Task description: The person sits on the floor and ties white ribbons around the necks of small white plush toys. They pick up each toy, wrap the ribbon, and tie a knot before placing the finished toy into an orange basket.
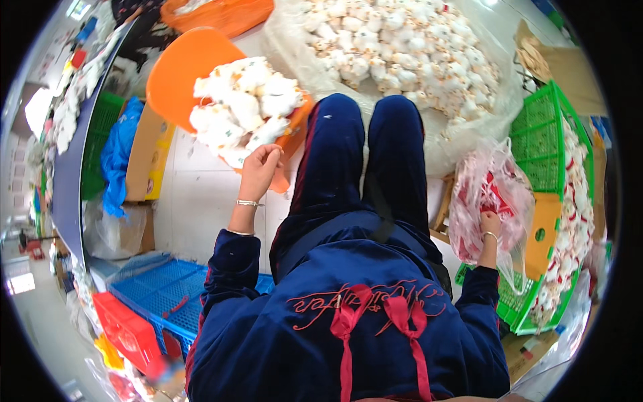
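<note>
My left hand [260, 166] is at the near edge of a heap of small white plush pieces [244, 100] on an orange chair [177, 74]. Its fingers are curled together, and whatever they may pinch is too small or hidden to make out. Off to the right, my right hand [490, 221] reaches into a clear plastic bag [465, 208] of red and white fabric pieces [494, 193]. The fingertips of that hand are lost among the pieces, so their grip does not show.
A big clear plastic sack [288, 33] full of white plush pieces lies beyond my knees. Green crates [539, 144] with red-and-white pieces stand at right. On the left are a cardboard box [144, 154], a blue crate [161, 288] and a red container [127, 331].
</note>
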Action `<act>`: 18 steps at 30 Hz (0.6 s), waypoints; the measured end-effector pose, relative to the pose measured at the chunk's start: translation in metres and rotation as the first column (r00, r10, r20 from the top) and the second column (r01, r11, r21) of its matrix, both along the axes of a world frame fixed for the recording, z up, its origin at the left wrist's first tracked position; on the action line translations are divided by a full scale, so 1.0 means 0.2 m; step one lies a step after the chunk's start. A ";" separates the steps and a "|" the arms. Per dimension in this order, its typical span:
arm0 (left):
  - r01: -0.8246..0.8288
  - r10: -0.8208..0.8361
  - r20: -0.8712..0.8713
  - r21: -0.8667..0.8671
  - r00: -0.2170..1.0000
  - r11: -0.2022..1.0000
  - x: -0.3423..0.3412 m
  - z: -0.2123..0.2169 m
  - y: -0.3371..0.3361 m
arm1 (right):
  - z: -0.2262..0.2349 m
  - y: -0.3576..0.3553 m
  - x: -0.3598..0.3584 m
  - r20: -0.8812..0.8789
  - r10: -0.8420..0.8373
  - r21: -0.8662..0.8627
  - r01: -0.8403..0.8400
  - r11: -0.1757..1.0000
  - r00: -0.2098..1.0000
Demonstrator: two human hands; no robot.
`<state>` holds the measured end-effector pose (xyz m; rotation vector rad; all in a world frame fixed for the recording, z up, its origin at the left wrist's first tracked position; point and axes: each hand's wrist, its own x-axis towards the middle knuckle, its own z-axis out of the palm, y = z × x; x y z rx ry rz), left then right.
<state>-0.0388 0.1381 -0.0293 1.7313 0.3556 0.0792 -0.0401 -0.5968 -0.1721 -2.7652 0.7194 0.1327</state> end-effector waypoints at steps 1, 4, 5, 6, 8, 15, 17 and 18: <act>-0.091 0.088 0.046 0.058 0.995 0.994 0.00 -0.03 0.06 | 0.00 -0.02 0.02 0.005 -0.034 0.013 0.034 0.999 0.999; -0.292 0.285 0.071 0.312 0.956 0.904 0.03 0.04 0.18 | -0.03 -0.04 -0.04 0.038 -0.028 -0.091 0.031 0.995 0.999; -0.372 0.339 0.153 0.411 0.928 0.833 0.05 0.03 0.21 | -0.04 -0.08 -0.04 0.014 -0.014 -0.125 0.015 0.992 1.000; -0.450 0.379 0.244 0.496 0.893 0.742 0.08 0.00 0.25 | -0.05 -0.11 -0.04 -0.006 -0.002 -0.155 0.001 0.988 1.000; -0.503 0.422 0.279 0.572 0.862 0.648 0.14 -0.11 0.45 | -0.04 -0.09 0.00 -0.116 0.080 -0.106 -0.092 0.990 0.990; -0.381 0.552 -0.093 0.628 0.829 0.678 0.33 -0.06 0.48 | 0.15 -0.11 0.01 0.040 0.061 -0.121 -0.056 0.991 0.997; -0.423 0.574 -0.075 0.600 0.815 0.679 0.32 -0.11 0.57 | 0.19 0.03 0.02 -0.023 0.053 -0.138 -0.056 0.989 0.998; -0.487 0.588 0.001 0.561 0.809 0.670 0.32 -0.14 0.60 | 0.23 0.09 0.03 -0.216 0.008 -0.211 -0.055 0.976 0.976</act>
